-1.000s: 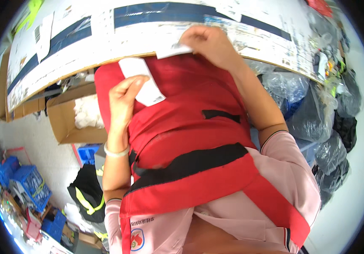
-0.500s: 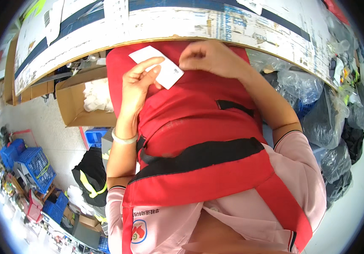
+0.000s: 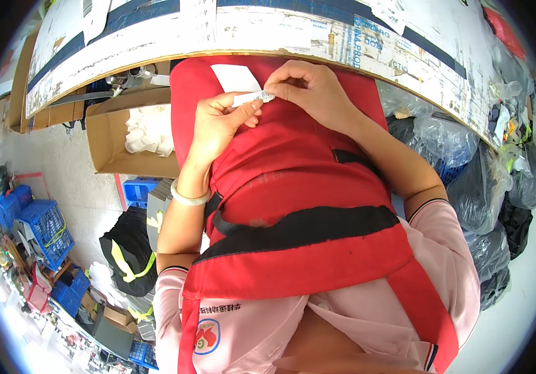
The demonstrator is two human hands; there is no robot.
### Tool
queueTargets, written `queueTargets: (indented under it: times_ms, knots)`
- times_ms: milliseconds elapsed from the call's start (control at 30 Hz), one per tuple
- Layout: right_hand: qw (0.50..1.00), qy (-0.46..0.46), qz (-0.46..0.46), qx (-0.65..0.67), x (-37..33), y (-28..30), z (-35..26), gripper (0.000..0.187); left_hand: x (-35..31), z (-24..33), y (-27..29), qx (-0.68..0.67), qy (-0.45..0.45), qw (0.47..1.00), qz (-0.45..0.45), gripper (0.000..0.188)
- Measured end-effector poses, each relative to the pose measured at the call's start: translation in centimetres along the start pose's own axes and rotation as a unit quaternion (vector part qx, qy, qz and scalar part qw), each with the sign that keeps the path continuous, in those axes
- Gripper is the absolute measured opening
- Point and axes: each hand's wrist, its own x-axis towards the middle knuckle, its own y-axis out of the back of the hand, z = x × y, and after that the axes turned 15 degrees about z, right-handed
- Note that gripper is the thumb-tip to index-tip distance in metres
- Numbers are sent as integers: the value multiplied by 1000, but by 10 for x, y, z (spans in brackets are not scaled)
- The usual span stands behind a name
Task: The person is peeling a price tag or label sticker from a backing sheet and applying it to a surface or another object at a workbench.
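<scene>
Over my lap, in front of the red apron (image 3: 280, 149), a white paper label sheet (image 3: 235, 78) is bent, with a narrow printed strip turned toward me. My left hand (image 3: 221, 124) grips the sheet between thumb and fingers, and a pale bracelet circles that wrist. From the other side, my right hand (image 3: 308, 90) is closed in a pinch at the printed end of the strip. Its fingertips touch the strip's edge. Whether the strip is a separate piece or a fold of the sheet I cannot tell.
The worn white worktable (image 3: 268, 37) crosses just beyond my hands. A cardboard box (image 3: 109, 146) of white pieces sits under it at left. Blue crates (image 3: 47, 230) and dark clothing (image 3: 128, 249) lie farther left. Plastic bags (image 3: 473, 187) are piled at right.
The sheet was flatter and held by my left hand alone. Now it is bent, and my right hand has closed on its printed end. My hands have come together.
</scene>
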Motion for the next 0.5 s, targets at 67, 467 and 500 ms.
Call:
queueTargets:
  times_ms: [67,467,500]
  knots:
    - [1000,21,3,-16,1,1,-1,10,1,0,0,11,9,1000,0,12]
    - [994,-66,85,-15,55,53,-3,18,11,1,6,-18,-2,1000,18,33]
    - [993,-64,93,-32,58,54,-2,18,11,1,6,-18,-2,1000,18,33]
